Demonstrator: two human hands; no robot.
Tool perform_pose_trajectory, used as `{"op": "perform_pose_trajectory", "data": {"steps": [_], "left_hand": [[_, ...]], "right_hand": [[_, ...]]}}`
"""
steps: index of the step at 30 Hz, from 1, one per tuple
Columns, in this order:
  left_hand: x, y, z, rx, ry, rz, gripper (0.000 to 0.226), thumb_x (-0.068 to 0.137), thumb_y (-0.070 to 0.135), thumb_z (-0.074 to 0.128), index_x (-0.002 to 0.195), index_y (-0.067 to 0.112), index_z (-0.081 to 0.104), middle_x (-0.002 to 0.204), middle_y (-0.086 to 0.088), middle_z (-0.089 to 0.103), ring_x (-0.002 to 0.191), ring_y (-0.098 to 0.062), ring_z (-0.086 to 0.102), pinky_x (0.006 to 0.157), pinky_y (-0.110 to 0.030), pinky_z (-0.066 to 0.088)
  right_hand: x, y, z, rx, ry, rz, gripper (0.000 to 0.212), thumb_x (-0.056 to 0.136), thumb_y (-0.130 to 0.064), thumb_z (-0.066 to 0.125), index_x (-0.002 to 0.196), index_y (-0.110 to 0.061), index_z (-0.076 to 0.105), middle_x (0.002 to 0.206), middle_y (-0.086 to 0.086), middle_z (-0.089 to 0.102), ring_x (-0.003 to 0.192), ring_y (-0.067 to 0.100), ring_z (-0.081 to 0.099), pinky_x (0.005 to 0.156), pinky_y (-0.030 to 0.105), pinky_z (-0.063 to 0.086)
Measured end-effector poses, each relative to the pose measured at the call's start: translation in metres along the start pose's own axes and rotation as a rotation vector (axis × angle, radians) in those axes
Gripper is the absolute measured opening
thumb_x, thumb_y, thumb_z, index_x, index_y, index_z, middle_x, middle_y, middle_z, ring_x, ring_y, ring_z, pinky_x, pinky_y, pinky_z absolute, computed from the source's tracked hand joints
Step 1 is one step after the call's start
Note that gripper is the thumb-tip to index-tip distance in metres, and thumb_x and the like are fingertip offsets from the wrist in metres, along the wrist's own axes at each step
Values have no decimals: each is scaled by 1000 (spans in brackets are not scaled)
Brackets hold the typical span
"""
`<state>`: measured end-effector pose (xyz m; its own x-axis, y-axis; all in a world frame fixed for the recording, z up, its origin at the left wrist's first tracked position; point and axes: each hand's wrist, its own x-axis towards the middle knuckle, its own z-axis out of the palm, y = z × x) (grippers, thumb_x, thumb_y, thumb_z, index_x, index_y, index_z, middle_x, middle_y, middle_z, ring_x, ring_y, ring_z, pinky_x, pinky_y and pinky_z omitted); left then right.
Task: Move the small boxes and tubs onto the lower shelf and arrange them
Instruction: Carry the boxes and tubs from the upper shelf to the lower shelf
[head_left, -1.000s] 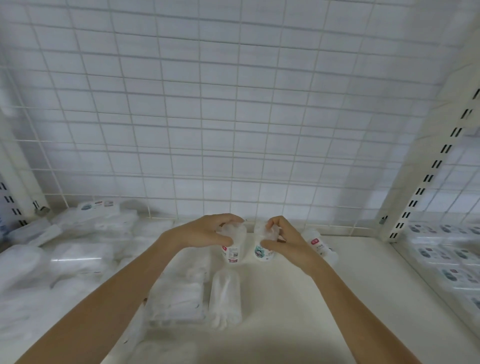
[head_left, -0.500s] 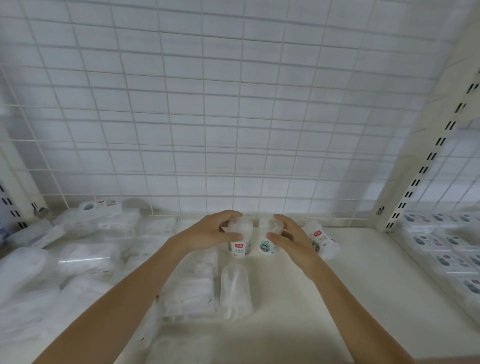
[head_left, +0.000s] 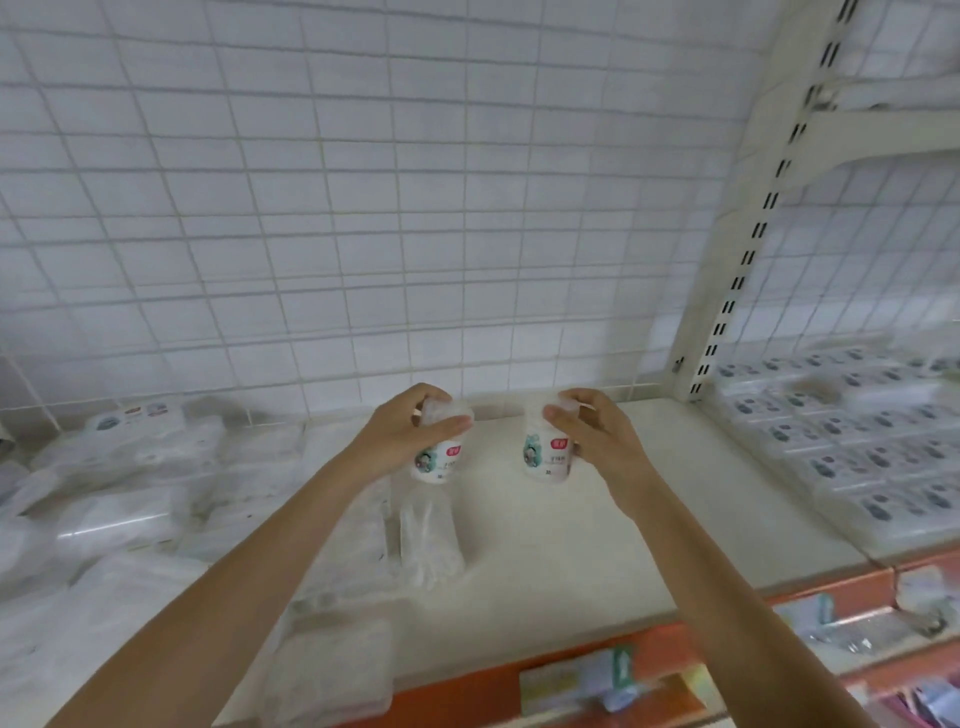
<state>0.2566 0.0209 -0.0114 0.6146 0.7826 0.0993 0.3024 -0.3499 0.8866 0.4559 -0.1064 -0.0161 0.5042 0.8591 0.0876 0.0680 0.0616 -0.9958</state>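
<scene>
- Your left hand (head_left: 402, 436) grasps one tub (head_left: 440, 449) by its top, upright over the shelf (head_left: 597, 561).
- Your right hand (head_left: 597, 434) grasps a second tub (head_left: 545, 457), upright, well apart from the first.
- A clear tub (head_left: 428, 535) lies on its side just below them.

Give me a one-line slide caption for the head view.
Left hand and right hand each grip an upright tub over the shelf.

Bare shelf (head_left: 649, 530) rightward (clear packets (head_left: 130, 499) crowding the left)
</scene>
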Motion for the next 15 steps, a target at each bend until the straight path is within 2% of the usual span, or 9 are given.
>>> {"op": "perform_pose_trajectory", "data": {"steps": [4, 7, 9, 11, 13, 14, 15], "left_hand": [[-9, 37, 35, -55, -29, 45, 27, 82, 41, 64, 102, 25, 60, 100, 8, 64, 91, -5, 61, 73, -18, 46], [-18, 70, 81, -145, -115, 52, 18, 85, 38, 60, 90, 21, 61, 88, 3, 67, 77, -8, 63, 67, -19, 46], [-28, 93, 121, -198, -207, 49, 29, 85, 40, 59, 89, 11, 60, 84, -4, 66, 74, -15, 61, 69, -23, 45], [-39, 110, 164, -286, -271, 11, 40, 78, 49, 63, 94, 13, 57, 87, -4, 66, 81, -18, 62, 73, -27, 46], [-50, 124, 208, -342, -335, -21, 53, 69, 59, 69, 100, 19, 56, 94, -6, 68, 90, -21, 65, 83, -35, 50], [-59, 133, 230, -356, -381, -32, 48, 71, 57, 67, 99, 20, 56, 94, -9, 68, 89, -21, 66, 83, -37, 51], [-64, 138, 254, -378, -416, -37, 34, 80, 49, 64, 95, 19, 55, 89, -10, 67, 82, -18, 67, 78, -34, 53]], "right_hand": [[-28, -17, -50, -47, 58, -20, 36, 81, -26, 68, 112, -19, 54, 104, -2, 63, 94, 9, 60, 75, 25, 49], [-61, -21, -100, -95, 129, -26, 29, 81, -27, 67, 108, -18, 58, 102, 1, 65, 96, 16, 62, 85, 36, 50], [-89, -21, -139, -113, 189, -14, 32, 82, -28, 67, 110, -15, 59, 102, 7, 66, 98, 24, 62, 88, 45, 50], [-119, -19, -178, -110, 243, 4, 39, 78, -32, 70, 111, -14, 60, 103, 12, 66, 99, 31, 62, 88, 51, 48], [-153, -15, -215, -86, 295, 36, 42, 74, -35, 72, 110, -16, 61, 106, 14, 65, 98, 30, 62, 88, 51, 48], [-169, -12, -233, -82, 319, 50, 40, 75, -34, 72, 110, -17, 60, 108, 14, 64, 96, 28, 62, 90, 51, 47], [-186, -8, -250, -91, 340, 61, 40, 75, -35, 70, 110, -18, 60, 109, 13, 64, 96, 25, 62, 91, 51, 46]]}}
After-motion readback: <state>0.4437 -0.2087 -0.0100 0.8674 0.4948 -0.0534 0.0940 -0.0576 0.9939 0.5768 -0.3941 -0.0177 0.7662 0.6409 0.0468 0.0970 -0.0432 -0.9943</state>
